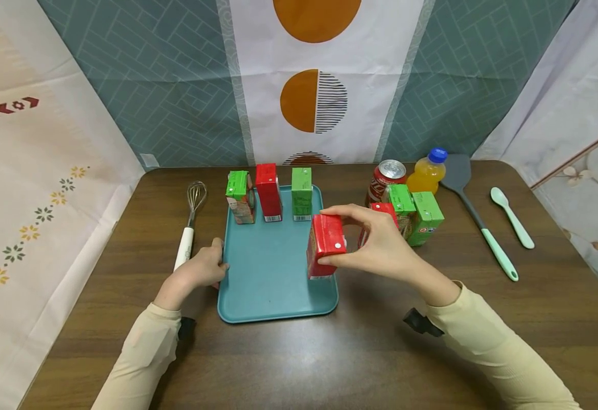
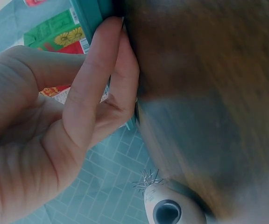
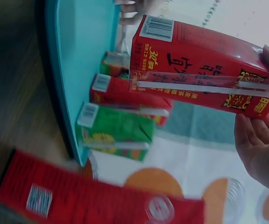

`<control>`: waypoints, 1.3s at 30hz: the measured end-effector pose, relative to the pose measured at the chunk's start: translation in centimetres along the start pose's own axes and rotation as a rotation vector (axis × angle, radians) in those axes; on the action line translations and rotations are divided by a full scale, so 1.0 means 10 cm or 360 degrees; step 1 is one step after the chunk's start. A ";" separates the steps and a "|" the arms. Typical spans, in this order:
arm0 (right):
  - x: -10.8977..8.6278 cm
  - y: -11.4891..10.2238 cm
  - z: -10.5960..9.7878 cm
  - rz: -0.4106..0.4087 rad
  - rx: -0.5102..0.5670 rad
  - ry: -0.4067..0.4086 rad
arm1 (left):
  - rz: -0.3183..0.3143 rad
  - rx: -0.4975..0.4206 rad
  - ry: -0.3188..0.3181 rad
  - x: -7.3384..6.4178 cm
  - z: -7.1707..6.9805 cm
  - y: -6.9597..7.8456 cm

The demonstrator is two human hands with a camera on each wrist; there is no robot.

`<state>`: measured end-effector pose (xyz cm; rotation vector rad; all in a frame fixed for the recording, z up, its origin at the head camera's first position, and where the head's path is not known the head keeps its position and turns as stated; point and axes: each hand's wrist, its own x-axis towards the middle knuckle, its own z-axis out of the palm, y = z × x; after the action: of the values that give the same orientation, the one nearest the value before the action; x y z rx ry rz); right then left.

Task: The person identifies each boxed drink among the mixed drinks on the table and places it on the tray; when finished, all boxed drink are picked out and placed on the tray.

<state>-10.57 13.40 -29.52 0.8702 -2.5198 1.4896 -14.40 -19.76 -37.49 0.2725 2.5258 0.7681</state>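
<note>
My right hand [image 1: 380, 242] grips a red drink carton [image 1: 325, 245] near its top, thumb on one side and fingers on the other. The carton is upright above the right part of a teal tray [image 1: 268, 273]; in the right wrist view its white straw runs along the side. On the tray's left edge my left hand [image 1: 203, 266] pinches the rim, as the left wrist view shows close up. Along the tray's far end stand a green-topped carton [image 1: 240, 196], another red carton [image 1: 269, 192] and a green carton [image 1: 301, 193].
Right of the tray cluster a red soda can [image 1: 384, 179], an orange juice bottle [image 1: 425, 171], green cartons [image 1: 425, 219] and a red carton [image 1: 384, 209]. A spatula [image 1: 475, 219] and a small spoon [image 1: 512, 218] lie further right. A whisk [image 1: 188, 225] lies left of the tray.
</note>
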 end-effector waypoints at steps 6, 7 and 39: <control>0.33 0.10 0.35 0.0093 0.0005 -0.0044 | -0.0024 0.0003 -0.0027 -0.02 0.05 0.01; 0.39 0.11 0.40 0.0112 0.0011 -0.0059 | -0.0028 -0.0003 -0.0029 -0.02 0.06 0.00; 1.05 0.17 1.31 0.0098 -0.0005 -0.0212 | -0.0051 -0.0030 0.0032 -0.03 0.03 0.01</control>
<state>-17.53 -1.30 -33.94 0.9290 -2.6656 1.4918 -13.99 -19.64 -37.55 0.2186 2.5340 0.7853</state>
